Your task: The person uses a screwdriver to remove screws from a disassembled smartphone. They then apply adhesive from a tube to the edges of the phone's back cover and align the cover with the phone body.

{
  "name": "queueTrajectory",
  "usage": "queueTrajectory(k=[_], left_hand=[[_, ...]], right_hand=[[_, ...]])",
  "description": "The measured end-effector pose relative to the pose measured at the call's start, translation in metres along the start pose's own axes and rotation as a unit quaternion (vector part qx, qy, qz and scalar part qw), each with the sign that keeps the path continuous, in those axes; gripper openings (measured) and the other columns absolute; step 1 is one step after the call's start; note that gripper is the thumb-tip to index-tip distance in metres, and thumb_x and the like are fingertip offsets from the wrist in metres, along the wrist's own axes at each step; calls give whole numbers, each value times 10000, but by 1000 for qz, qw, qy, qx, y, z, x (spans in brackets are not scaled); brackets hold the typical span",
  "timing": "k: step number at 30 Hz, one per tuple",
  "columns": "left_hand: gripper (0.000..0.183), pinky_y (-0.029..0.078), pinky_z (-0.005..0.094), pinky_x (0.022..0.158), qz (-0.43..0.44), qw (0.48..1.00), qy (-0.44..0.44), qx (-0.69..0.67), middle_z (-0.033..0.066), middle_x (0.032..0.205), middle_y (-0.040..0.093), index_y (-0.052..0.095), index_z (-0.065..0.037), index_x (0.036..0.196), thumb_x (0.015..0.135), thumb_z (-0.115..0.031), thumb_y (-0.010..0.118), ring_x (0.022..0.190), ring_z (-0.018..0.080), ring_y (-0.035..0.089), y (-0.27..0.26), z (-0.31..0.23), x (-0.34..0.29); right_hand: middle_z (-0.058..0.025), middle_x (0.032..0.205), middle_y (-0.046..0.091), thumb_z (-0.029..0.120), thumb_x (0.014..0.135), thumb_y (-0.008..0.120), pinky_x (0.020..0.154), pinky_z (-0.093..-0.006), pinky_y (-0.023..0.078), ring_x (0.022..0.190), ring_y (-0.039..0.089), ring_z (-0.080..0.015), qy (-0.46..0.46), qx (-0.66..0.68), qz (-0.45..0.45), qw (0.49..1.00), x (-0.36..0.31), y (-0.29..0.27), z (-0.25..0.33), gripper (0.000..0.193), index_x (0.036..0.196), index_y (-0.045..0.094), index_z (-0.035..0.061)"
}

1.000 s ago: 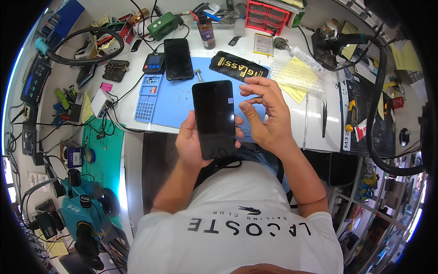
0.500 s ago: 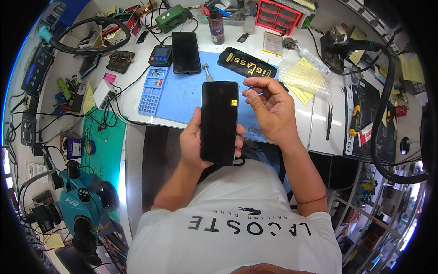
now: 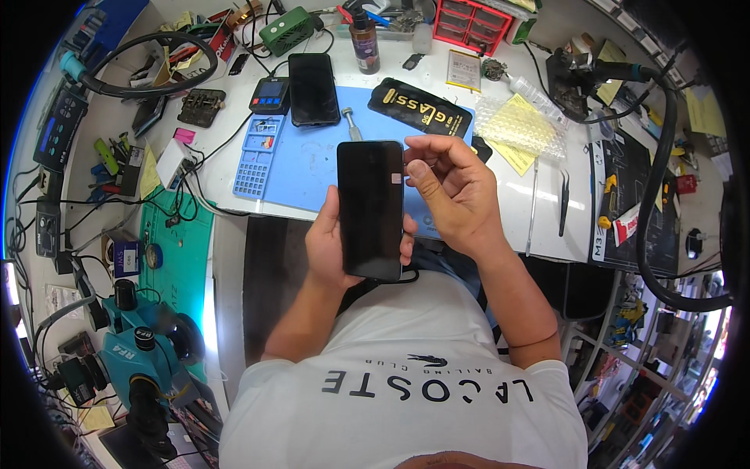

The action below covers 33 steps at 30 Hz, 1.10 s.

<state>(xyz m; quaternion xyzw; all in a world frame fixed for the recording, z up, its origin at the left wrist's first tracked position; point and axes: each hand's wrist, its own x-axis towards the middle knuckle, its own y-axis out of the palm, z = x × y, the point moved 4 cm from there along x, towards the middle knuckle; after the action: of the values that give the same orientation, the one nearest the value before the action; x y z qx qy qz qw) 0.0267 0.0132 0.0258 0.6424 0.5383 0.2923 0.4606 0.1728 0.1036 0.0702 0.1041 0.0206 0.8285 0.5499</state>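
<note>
A smartphone [image 3: 370, 223] with a dark screen lies upright in my left hand [image 3: 322, 234]. The thumb rests along its left edge and the fingertips wrap round its right edge. A small pale square [image 3: 396, 178] shows near the right side of the screen. My right hand [image 3: 461, 191] is beside the phone's upper right edge, its fingers half curled and the thumb apart from the index finger. I see nothing held in it. Beyond the phone, a small metal-headed tool [image 3: 349, 121] and a second black phone [image 3: 314, 90] lie on the blue mat [image 3: 301, 168].
A black glass-protector package [image 3: 422, 108], bubble wrap [image 3: 539, 129] and tweezers [image 3: 563, 203] lie on the bench. A brown bottle [image 3: 364, 43] and red drawer box [image 3: 473, 27] stand at the back. A teal microscope [image 3: 141, 336] occupies the lower left; a black cable [image 3: 664, 156] arches at right.
My right hand has shifted slightly left, closer to the phone's edge. The small square on the screen has turned from yellow and red to pale. The phone has moved slightly left.
</note>
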Motion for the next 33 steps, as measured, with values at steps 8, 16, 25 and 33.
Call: queueTrajectory(k=[8,16,25,33], left_hand=[[797,591,455,917,35,993,18,114,310,1321,617,371,27,1568,1123,-614,207,1072,358,698,-3,2,-2],[860,581,448,968,42,985,8,168,308,1368,596,323,67,1588,1108,-644,270,1145,343,681,-1,1,-2],[951,579,455,1000,55,978,27,200,238,1372,611,387,34,1578,910,-506,794,1204,328,672,3,-14,-5],[1272,560,378,992,-19,802,262,537,147,1254,670,325,-20,1641,587,-67,1035,1145,259,696,24,-44,-2]], right_hand=[[-106,1116,719,33,941,745,829,-315,570,971,690,-159,-71,-115,19,991,12,-9,14,220,1158,709,22],[-117,1218,644,-69,936,656,802,-274,568,927,677,-136,-36,-40,55,997,15,-10,14,105,990,650,21],[-108,1334,579,-10,996,670,884,-283,554,1120,601,-128,-50,17,111,992,20,-19,13,65,1015,637,44],[-110,1327,621,41,988,729,990,-334,536,1187,632,-197,-51,54,128,989,18,-29,19,134,1103,662,55]])
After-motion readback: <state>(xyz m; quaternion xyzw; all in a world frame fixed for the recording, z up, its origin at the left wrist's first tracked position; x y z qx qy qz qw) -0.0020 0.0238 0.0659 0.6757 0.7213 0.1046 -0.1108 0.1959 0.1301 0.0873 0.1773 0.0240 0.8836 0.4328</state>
